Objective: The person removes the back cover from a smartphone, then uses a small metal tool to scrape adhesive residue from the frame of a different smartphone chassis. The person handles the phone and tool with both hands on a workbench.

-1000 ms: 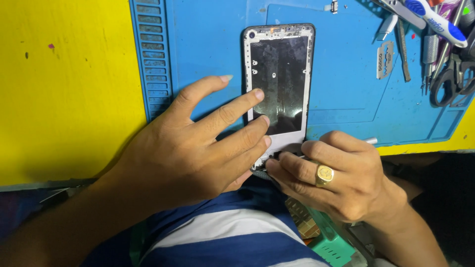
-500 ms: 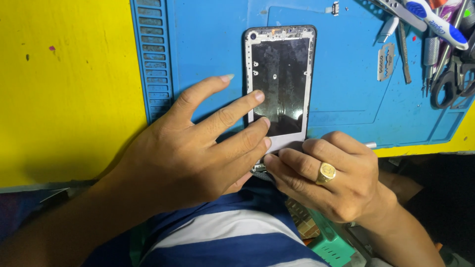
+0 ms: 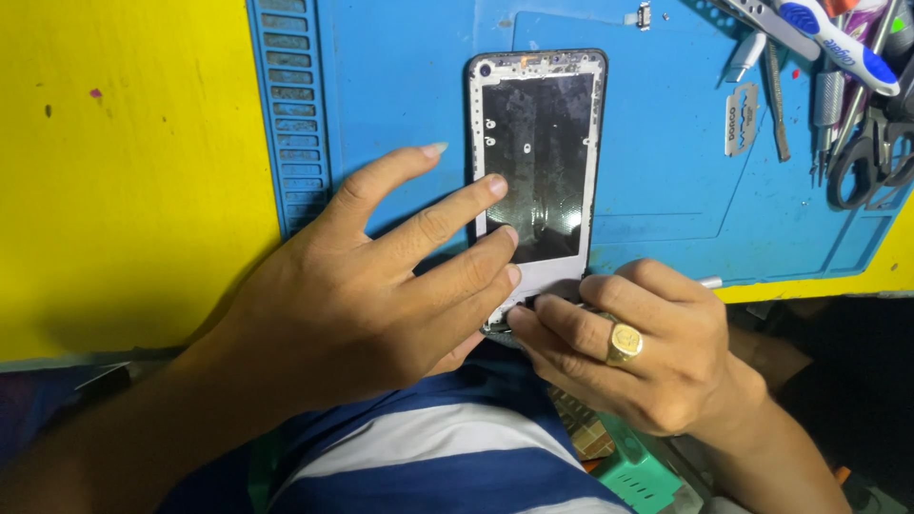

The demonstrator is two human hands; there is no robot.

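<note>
Your opened phone frame (image 3: 536,162) lay flat and lengthwise on the blue work mat (image 3: 400,95), dark glossy inner panel facing up inside a pale rim, its near end hidden under your fingers.

One phone frame (image 3: 536,167), two hands (one ringed), one scissors (image 3: 862,162)

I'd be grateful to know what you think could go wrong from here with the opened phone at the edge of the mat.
1. The phone frame overhangs the blue mat edge; a push from the right hand might tip it off.
2. The left hand pins it by fingertips only, so it may slide.
3. The tool in the right hand is mostly hidden; a slip could gouge the frame's bottom end.
</note>
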